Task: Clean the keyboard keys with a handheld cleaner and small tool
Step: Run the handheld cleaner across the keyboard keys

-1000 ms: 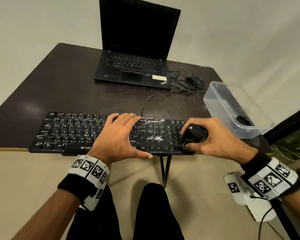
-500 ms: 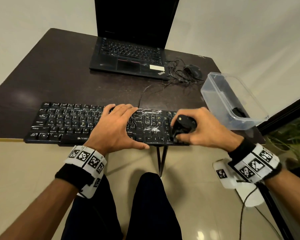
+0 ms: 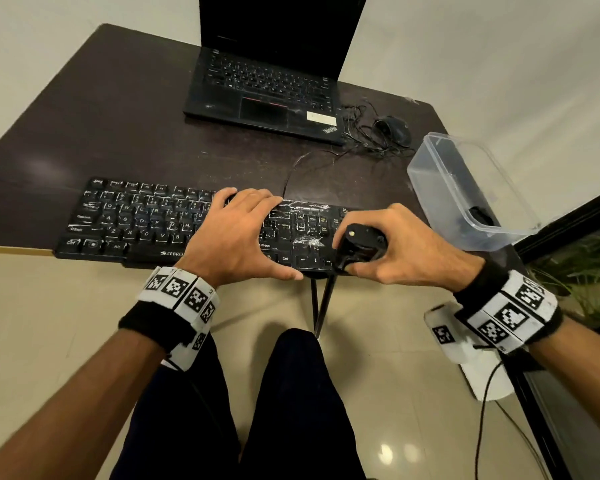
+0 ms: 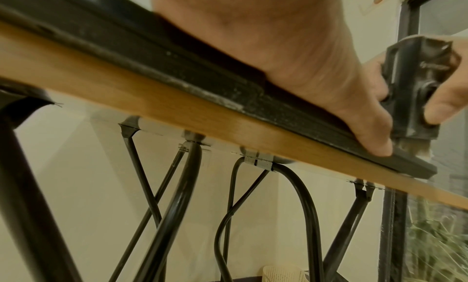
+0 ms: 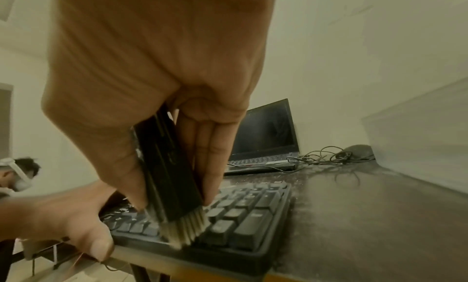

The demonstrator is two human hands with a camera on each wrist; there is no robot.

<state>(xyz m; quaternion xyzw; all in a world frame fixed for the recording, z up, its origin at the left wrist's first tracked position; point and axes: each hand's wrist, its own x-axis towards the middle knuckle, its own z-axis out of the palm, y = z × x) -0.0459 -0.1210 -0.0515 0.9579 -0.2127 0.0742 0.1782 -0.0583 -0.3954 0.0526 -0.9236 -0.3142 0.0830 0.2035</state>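
A black keyboard (image 3: 136, 226) with white smudges lies along the near edge of the dark table (image 3: 118, 133). My left hand (image 3: 236, 237) lies flat over its middle, fingers straight on the keys, thumb (image 4: 364, 126) at the front edge. My right hand (image 3: 402, 244) grips a black handheld cleaner brush (image 3: 357, 245) at the keyboard's right end. Its pale bristles (image 5: 182, 230) press on the keys near the front edge, beside the left thumb (image 5: 98, 244). The same brush (image 4: 415, 90) shows in the left wrist view, standing upright on the keyboard's edge.
An open black laptop (image 3: 267, 88) stands at the back of the table, with a black mouse (image 3: 394, 129) and tangled cable to its right. A clear plastic box (image 3: 465, 192) holding a small dark item sits at the table's right edge. Black table legs (image 4: 177, 196) run below.
The right hand and brush have moved left along the keyboard's right end, closer to the left thumb. The left hand stays on the keys. The head view has shifted.
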